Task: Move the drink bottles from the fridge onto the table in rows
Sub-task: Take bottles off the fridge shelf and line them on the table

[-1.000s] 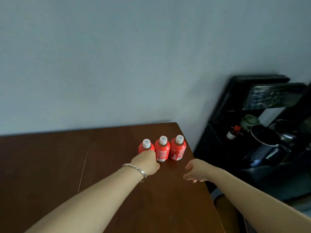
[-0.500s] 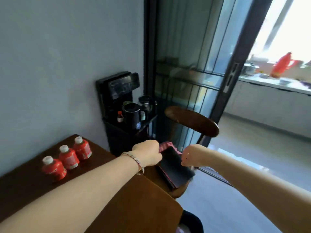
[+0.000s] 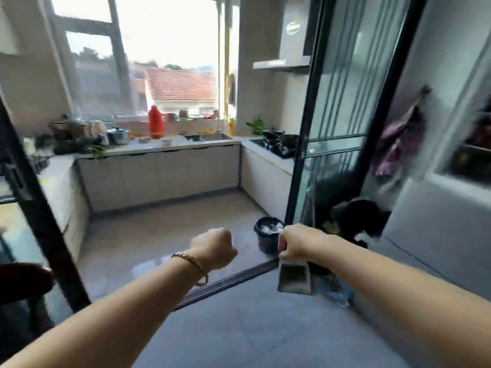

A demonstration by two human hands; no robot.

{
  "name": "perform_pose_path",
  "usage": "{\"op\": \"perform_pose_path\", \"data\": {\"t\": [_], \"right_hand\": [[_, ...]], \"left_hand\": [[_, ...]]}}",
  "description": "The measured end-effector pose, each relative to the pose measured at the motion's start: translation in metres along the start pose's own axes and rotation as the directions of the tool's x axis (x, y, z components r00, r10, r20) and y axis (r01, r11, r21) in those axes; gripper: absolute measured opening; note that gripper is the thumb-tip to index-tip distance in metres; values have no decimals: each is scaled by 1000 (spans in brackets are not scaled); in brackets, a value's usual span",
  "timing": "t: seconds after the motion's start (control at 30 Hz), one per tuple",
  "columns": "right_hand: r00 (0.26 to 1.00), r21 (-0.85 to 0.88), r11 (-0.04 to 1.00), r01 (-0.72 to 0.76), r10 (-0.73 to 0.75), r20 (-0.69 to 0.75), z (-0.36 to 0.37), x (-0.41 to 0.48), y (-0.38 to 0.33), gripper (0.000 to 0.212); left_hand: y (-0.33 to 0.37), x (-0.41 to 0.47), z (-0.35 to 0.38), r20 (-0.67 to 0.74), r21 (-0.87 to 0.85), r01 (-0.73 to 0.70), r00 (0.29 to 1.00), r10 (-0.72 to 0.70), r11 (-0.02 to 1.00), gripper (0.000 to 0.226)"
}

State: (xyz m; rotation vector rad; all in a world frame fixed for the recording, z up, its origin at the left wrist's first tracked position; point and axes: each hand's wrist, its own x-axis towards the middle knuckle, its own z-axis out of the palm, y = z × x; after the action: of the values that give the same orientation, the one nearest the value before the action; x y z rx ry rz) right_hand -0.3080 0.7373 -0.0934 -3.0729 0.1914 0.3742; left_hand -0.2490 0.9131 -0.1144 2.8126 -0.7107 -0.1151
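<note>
**Empty hands, no drink bottles in view**

At left stands a dark door frame [image 3: 39, 208], with open floor [image 3: 239, 328] beyond it toward the kitchen. The left hand [image 3: 214, 251] is curled into a loose fist, holding nothing. The right hand [image 3: 297, 244] is curled too, fingers hidden, apparently empty. No drink bottles show here. Judging by the task, they should be light, stiff and possibly slick, best gripped round the body. A bin [image 3: 267, 235] and glass door [image 3: 340, 128] narrow the right.
</note>
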Motion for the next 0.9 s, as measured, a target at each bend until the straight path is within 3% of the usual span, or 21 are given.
{"op": "perform_pose_path", "data": {"t": [0.2,0.37,0.6,0.73,0.9], "right_hand": [[941,54,945,-321,325,-96,-46,-2,199,23],[817,126,834,-537,552,-168,-79,2,322,19],[572,241,615,-751,788,-229,-133,8,461,18],[433,264,499,-825,859,-271,-165,10,533,22],[334,277,424,-862,888,-316,-190,6,624,20]], "left_hand": [[180,131,10,-40,-5,-294,955,293,956,24],[301,225,10,-95,-85,-470,881,463,878,19],[473,351,-5,-201,-91,-718,692,694,690,18],[568,403,-21,-266,-20,-842,524,809,539,18],[671,452,-21,-293,26,-911,386,875,411,11]]}}
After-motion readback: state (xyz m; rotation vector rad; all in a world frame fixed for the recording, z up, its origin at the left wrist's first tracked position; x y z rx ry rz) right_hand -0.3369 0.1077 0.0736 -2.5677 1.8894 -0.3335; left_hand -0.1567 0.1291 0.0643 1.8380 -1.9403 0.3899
